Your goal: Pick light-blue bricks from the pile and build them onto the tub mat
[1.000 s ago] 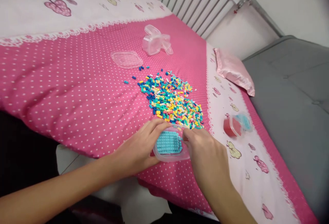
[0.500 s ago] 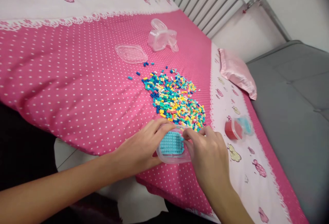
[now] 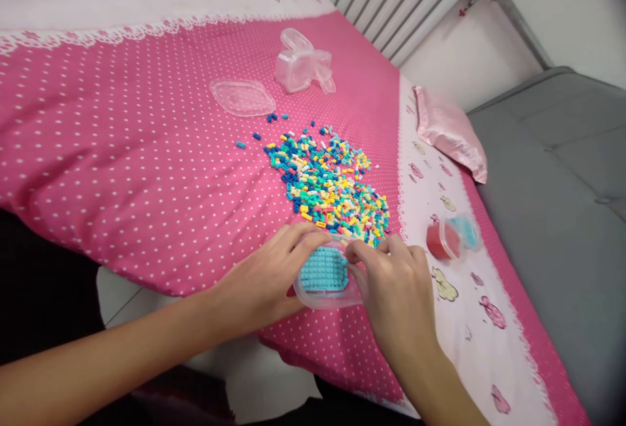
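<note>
My left hand (image 3: 281, 269) grips the left side of a clear plastic container (image 3: 317, 302), its fingers over the far rim and the thumb beneath. Inside the container lies a block of light blue toy bricks (image 3: 321, 271), packed in neat rows. My right hand (image 3: 396, 282) is at the right end of that block, thumb and forefinger pinched on a small light blue brick (image 3: 345, 261). The fingers partly cover this brick. Just beyond the container spreads a pile of small loose bricks (image 3: 332, 181) in blue, green, yellow, white and pink.
On the pink dotted bedsheet (image 3: 161, 152) lie a clear lid (image 3: 243, 98) and a clear container with flaps (image 3: 300, 70). To the right are a tub with red contents (image 3: 441, 241) and one with blue contents (image 3: 464, 231). A pink pillow (image 3: 452, 132) rests near the grey headboard (image 3: 552, 171).
The whole view has shifted slightly. My left hand keeps its hold on the container, and my right fingers stay at the block's right end with little visible movement.
</note>
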{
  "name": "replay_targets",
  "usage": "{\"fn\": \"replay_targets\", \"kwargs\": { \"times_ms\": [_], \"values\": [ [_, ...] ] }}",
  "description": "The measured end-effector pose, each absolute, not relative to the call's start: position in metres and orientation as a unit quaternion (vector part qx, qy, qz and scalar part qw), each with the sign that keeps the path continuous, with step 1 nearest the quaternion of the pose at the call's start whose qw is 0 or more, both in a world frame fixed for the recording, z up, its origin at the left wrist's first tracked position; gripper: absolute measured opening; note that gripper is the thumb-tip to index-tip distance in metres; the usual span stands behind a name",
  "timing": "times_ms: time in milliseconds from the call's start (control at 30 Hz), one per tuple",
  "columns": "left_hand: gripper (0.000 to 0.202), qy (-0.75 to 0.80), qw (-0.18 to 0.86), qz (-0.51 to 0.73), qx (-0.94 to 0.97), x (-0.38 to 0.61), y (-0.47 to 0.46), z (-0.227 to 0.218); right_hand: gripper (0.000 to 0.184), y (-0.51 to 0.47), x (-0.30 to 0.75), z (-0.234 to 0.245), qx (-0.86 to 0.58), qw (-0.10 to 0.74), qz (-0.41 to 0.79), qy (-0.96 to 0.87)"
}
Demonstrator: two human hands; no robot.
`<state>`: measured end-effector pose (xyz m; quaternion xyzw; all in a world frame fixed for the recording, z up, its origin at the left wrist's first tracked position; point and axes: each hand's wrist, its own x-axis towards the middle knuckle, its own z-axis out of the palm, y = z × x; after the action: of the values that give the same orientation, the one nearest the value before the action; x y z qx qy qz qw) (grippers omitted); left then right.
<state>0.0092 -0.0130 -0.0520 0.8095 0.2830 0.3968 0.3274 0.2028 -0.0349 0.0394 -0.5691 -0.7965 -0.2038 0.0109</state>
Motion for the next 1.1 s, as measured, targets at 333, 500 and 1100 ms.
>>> {"fn": "replay_targets", "kwargs": {
  "times_ms": [333,500,1100],
  "values": [
    [0.071,0.276,0.323,0.388,0.818,0.009,-0.012,-0.051,0.020,-0.032,0.198,0.040,-0.543,-0.020,-0.224,-0.809],
    [0.073,0.278,0.321,0.386,0.819,0.009,-0.012,-0.053,0.019,-0.027,0.195,0.043,-0.510,-0.058,-0.214,-0.831],
    [0.067,0.276,0.324,0.403,0.810,0.011,-0.013,-0.050,0.020,-0.025,0.195,0.044,-0.497,-0.075,-0.194,-0.843]
  ]
}}
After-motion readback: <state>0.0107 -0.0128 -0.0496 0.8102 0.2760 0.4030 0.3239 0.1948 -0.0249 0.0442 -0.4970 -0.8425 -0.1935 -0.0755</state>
